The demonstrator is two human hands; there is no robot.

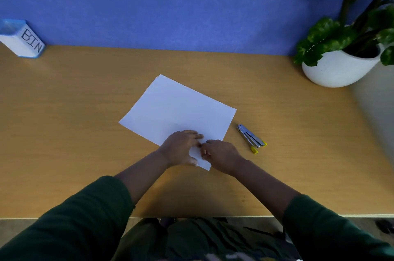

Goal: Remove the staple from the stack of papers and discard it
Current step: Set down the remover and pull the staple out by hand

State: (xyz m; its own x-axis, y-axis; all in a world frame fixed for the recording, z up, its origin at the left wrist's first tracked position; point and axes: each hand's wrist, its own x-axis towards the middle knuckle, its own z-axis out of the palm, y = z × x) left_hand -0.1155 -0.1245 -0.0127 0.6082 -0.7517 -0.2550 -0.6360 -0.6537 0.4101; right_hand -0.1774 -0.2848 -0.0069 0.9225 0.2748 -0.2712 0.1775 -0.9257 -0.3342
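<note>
On the wooden desk (85,111), your left hand (181,147) presses the stack of papers (177,109) while your right hand (219,154) seemingly pinches its near corner, the staple hidden; next, carry it to the bin (23,38).

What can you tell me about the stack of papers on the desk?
The stack of papers is plain white, lying flat and skewed on the wooden desk, its far corner slightly fanned. The left hand presses its near corner while the right hand works at that corner with curled fingers. No staple is discernible.
</note>
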